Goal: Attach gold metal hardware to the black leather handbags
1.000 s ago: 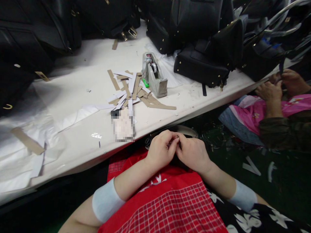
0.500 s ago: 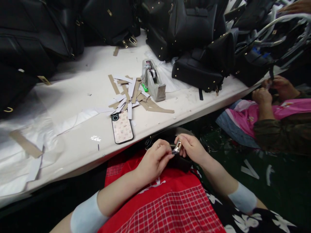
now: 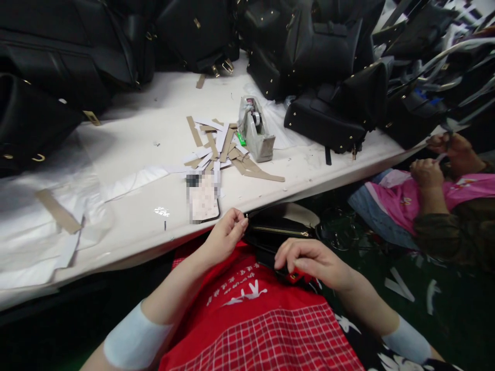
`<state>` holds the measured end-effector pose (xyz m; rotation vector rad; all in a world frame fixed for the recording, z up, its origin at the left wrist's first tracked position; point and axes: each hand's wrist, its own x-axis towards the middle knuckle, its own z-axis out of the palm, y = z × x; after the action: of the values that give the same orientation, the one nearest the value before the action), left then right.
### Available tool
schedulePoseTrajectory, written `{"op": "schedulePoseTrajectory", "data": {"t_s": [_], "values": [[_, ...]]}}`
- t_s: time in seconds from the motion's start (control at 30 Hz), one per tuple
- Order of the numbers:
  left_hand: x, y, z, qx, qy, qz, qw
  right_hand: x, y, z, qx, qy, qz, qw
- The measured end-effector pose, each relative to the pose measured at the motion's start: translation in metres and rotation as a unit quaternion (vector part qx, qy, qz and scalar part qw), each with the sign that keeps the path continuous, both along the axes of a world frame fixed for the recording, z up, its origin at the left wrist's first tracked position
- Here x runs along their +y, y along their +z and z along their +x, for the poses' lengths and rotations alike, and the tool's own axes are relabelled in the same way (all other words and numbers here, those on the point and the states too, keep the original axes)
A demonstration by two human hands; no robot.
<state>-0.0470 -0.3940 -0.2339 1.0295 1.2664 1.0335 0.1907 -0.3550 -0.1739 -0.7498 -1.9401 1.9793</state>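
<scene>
A black handbag (image 3: pixel 266 230) lies in my lap against the table edge, with a gold zipper along its top. My left hand (image 3: pixel 228 232) is raised at the bag's left end, thumb and fingers pinched together. Whatever sits in that pinch is too small to name. Over the bag's near side, my right hand (image 3: pixel 313 260) has its fingers loosely bent and apart from the thumb; nothing shows in its grasp. The bag's lower part is hidden by this hand and the shade.
On the white table (image 3: pixel 135 149) are a phone (image 3: pixel 204 201), a pile of card strips (image 3: pixel 220 144) and a tape dispenser (image 3: pixel 257 129). Black bags (image 3: pixel 305 46) line the back. At right, a co-worker's hands (image 3: pixel 429 172) hold something thin.
My hands have parted. The left moved left and up, away from the gold metal fitting; the right let go of that fitting and moved lower. The bag's zipper now shows between them.
</scene>
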Motion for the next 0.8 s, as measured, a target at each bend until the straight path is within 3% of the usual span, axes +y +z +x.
{"op": "schedulePoseTrajectory", "data": {"t_s": [0.13, 0.27, 0.4, 0.6, 0.67, 0.73, 0.8], "values": [[-0.005, -0.012, -0.005, 0.227, 0.003, 0.024, 0.974, -0.007, 0.006, 0.003, 0.000, 0.144, -0.015, 0.989], [-0.007, -0.013, 0.000, 0.300, -0.015, 0.014, 0.954, -0.011, -0.002, 0.009, -0.019, 0.142, -0.041, 0.989], [-0.001, -0.018, 0.009, 0.401, -0.033, -0.036, 0.915, -0.010, -0.007, 0.011, -0.096, 0.126, -0.084, 0.984], [0.019, -0.024, 0.026, 0.468, -0.143, -0.036, 0.872, -0.008, 0.001, -0.008, -0.259, 0.172, -0.101, 0.945], [0.022, -0.021, 0.035, 0.478, -0.164, -0.019, 0.863, -0.010, 0.002, -0.016, -0.323, 0.187, -0.019, 0.927], [0.023, -0.018, 0.044, 0.489, -0.161, -0.004, 0.857, -0.011, -0.002, -0.021, -0.372, 0.158, 0.171, 0.899], [0.022, -0.018, 0.053, 0.495, -0.139, -0.003, 0.857, -0.007, -0.014, -0.022, -0.388, 0.091, 0.375, 0.837]]}}
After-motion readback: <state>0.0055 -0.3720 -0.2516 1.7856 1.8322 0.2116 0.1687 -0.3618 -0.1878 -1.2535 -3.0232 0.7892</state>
